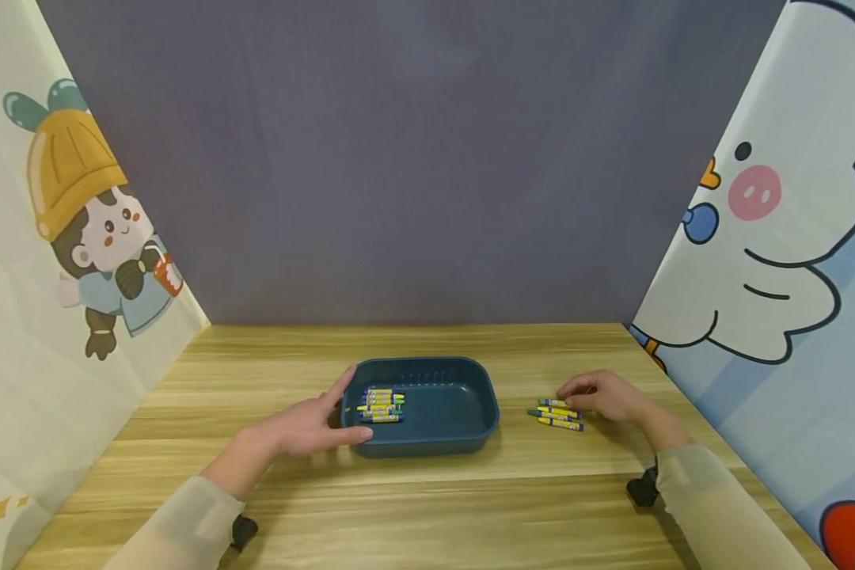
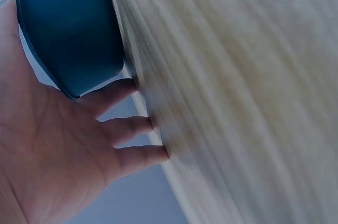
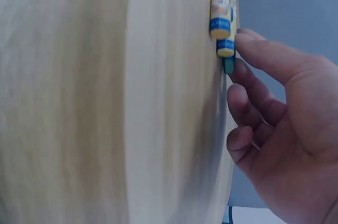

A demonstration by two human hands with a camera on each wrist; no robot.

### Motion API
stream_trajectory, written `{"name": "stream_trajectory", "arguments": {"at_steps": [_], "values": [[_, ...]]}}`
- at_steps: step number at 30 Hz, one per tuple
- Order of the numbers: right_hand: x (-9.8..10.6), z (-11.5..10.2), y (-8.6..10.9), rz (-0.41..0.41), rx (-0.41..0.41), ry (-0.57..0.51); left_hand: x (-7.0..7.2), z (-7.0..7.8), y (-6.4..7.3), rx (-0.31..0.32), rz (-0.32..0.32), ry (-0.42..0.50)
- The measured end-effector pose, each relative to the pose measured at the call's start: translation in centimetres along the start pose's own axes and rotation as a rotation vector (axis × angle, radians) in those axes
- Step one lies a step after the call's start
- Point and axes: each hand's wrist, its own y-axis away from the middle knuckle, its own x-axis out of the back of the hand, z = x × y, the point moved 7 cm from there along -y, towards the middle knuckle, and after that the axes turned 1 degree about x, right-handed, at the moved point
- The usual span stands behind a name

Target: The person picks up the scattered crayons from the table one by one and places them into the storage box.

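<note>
A dark blue plastic tray [image 1: 427, 447] sits on the table with several yellow-wrapped crayons [image 1: 381, 408] lying side by side in its left part. My left hand [image 1: 306, 423] rests against the tray's left end, thumb along the near side and index finger at the far left corner. In the left wrist view, the other fingers [image 2: 140, 155] stretch down to the tabletop beside the tray. To the right of the tray lie several more crayons [image 1: 561, 424]. My right hand [image 1: 609, 396] pinches the farthest of these at its right end with thumb and index finger, the remaining fingers curled.
The wood-grain table [image 1: 370, 514] ends at a dark grey back panel [image 1: 427, 174]. Cartoon-printed panels stand at the left [image 1: 14, 317] and right [image 1: 791, 317]. Bare tabletop separates the tray from the crayons on the right.
</note>
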Motion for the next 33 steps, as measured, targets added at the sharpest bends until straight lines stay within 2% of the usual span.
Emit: {"name": "stream_trajectory", "arguments": {"at_steps": [7, 18, 23, 29, 33], "values": [[0.8, 1.1, 0.5, 0.066, -0.045, 0.045, 0.1, 0.1, 0.0, 0.004, 0.008, -0.011], [1.0, 1.5, 0.8, 0.057, -0.064, 0.057, 0.1, 0.2, 0.1, 0.002, 0.011, -0.008], [0.8, 1.5, 0.7, 0.063, -0.088, 0.015, 0.1, 0.1, 0.1, 0.002, 0.012, -0.004], [1.0, 0.8, 0.4, 0.109, -0.089, -0.016, 0.1, 0.1, 0.0, 0.005, 0.01, 0.004], [1.4, -1.0, 0.1, 0.161, -0.05, 0.013, 0.0, 0.1, 0.0, 0.004, 0.013, 0.006]]}}
